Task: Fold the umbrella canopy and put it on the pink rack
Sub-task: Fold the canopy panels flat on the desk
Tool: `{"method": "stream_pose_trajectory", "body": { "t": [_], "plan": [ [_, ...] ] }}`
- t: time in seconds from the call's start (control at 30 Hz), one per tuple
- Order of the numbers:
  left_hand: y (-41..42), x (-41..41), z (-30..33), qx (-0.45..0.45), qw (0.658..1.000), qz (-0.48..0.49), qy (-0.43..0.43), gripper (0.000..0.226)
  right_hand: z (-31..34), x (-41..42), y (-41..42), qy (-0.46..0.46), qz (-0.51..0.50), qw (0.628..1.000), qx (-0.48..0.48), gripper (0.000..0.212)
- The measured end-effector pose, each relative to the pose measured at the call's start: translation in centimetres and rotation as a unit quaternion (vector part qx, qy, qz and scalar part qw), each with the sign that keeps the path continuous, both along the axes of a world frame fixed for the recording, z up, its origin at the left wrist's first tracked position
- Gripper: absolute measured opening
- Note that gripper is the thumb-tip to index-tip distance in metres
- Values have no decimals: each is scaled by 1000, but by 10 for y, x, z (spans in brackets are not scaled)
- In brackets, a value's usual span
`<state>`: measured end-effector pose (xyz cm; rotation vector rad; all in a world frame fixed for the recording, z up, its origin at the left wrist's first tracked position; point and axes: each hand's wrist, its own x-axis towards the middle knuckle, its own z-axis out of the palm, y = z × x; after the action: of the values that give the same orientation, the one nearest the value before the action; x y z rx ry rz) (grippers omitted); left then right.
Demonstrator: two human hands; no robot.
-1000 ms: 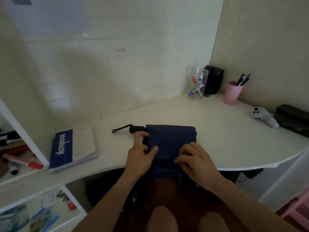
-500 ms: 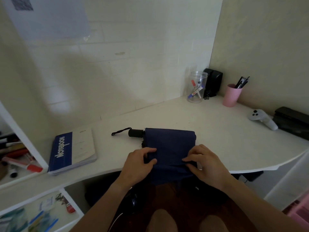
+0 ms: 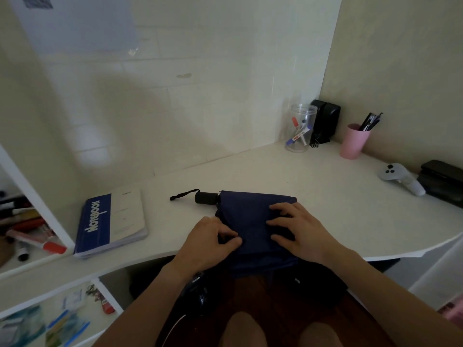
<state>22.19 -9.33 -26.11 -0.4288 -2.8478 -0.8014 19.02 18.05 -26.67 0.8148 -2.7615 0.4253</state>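
Observation:
A dark navy umbrella canopy (image 3: pixel 246 214) lies flattened at the desk's front edge, its near part hanging over the edge. Its black handle (image 3: pixel 206 198) with a wrist strap points left. My left hand (image 3: pixel 209 240) pinches the canopy's left edge with fingers curled on the fabric. My right hand (image 3: pixel 299 231) lies on the canopy's right side, fingers spread and pressing on a fold. A bit of pink (image 3: pixel 454 311) shows at the bottom right edge; whether it is the rack cannot be told.
A blue and white notebook (image 3: pixel 111 221) lies left on the white desk (image 3: pixel 325 196). At the back right stand a clear jar of markers (image 3: pixel 300 128), black speakers (image 3: pixel 325 121), a pink pen cup (image 3: pixel 353 141). A white controller (image 3: pixel 400 177) and black case (image 3: pixel 443 181) sit right. Shelves are at left.
My right hand slid up and left over the canopy, fingers now spread flat on it. My left hand moved down from the handle end to pinch the left edge.

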Motion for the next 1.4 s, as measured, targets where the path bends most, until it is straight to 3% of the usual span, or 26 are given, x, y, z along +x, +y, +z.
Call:
{"method": "stream_pose_trajectory", "body": {
  "t": [0.07,0.13,0.27,0.37,0.43,0.53,0.63,0.73,0.83,1.0,1.07,1.17,1.4],
  "plan": [
    [4,-9,2,-32,992,21,120,34,-4,4,0,3,10,1000,7,40],
    [14,-16,5,-81,974,-29,210,30,-6,6,0,3,17,1000,13,41],
    [15,-25,-13,-242,957,-142,79,58,2,11,2,-6,18,1000,14,40],
    [9,-23,-19,-262,952,-147,65,58,2,15,-6,11,33,999,9,52],
    [6,-21,-19,-269,948,-156,66,57,-5,22,-9,-46,40,997,57,64],
    [-3,-16,-25,-288,942,-162,53,58,-15,34,6,-109,27,987,117,67],
    [-9,-12,-26,-283,944,-167,30,56,-4,36,16,-131,20,989,72,68],
    [-7,-12,-21,-274,947,-169,19,54,26,8,3,-24,15,999,28,54],
    [-4,-11,-16,-266,949,-167,24,54,40,-21,-22,58,78,995,-26,30],
    [-3,-12,-10,-223,960,-154,68,48,-8,-21,-28,32,104,985,136,58],
    [4,-16,-11,-185,966,-140,112,43,-17,-17,-23,30,94,983,157,59],
    [15,-20,-25,-217,948,-136,187,41,-17,-15,-24,15,95,980,177,62],
    [11,-33,-34,-232,963,-130,49,65,-14,-42,-17,5,90,976,200,69]
  ]
}}
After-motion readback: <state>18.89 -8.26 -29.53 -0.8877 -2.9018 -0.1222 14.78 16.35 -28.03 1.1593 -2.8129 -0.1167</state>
